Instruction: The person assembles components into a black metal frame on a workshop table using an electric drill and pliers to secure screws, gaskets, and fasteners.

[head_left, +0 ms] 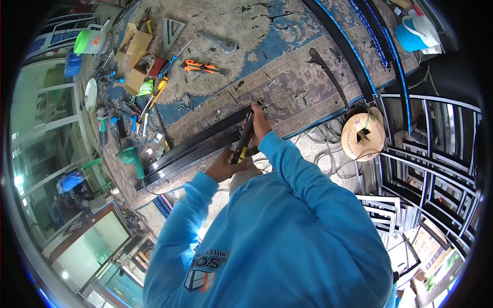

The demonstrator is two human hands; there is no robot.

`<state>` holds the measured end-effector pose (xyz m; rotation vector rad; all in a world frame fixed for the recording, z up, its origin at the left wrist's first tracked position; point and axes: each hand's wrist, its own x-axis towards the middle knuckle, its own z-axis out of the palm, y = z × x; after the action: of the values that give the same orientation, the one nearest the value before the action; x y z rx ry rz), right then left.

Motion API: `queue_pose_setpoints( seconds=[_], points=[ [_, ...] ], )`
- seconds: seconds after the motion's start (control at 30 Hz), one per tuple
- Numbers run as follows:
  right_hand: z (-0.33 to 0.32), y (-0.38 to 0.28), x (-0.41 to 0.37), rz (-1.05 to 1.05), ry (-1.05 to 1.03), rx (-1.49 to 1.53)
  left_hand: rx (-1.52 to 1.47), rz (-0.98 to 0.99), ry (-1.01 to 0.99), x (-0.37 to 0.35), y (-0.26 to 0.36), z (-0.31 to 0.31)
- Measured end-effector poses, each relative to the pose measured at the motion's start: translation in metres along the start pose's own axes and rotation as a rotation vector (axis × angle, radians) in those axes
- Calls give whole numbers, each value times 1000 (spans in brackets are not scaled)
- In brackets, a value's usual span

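Observation:
My right hand [260, 123] is closed around the upper part of a dark, elongated tool with yellow marks [241, 153], its thumb pointing away from me. Lower down, my left hand [222, 165] closes on the yellow-and-black end of the same tool; its exact kind I cannot tell. Beneath and beyond my hands, long black frame profiles [190, 149] lie side by side on the patterned carpet [292, 95], running off to the left. A green power drill [131, 160] rests near their far left end.
An orange-handled cutter [199, 66], an open cardboard box [136, 54] and a grey triangular square [172, 34] lie ahead. A cardboard reel [363, 134] is at right, near loose cables and stacked black frames [426, 149]. Long blue-taped profiles [354, 54] stretch across the upper right.

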<state>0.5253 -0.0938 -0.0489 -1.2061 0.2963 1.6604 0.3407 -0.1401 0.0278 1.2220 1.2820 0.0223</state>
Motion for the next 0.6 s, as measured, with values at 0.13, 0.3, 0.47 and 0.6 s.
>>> queue_pose_setpoints(
  seconds=[0.13,0.3,0.47,0.6],
  points=[
    [0,-1,-4,-54,-54,23,11,-176,70,13,-13,42],
    [3,-7,-12,2,-39,24,255,34,185,15,-9,42],
    [-2,-4,-5,-35,-14,-27,-181,-192,-156,-34,80,-34],
    [-1,-2,0,-4,-23,-12,257,33,63,-15,18,-22]
  ],
)
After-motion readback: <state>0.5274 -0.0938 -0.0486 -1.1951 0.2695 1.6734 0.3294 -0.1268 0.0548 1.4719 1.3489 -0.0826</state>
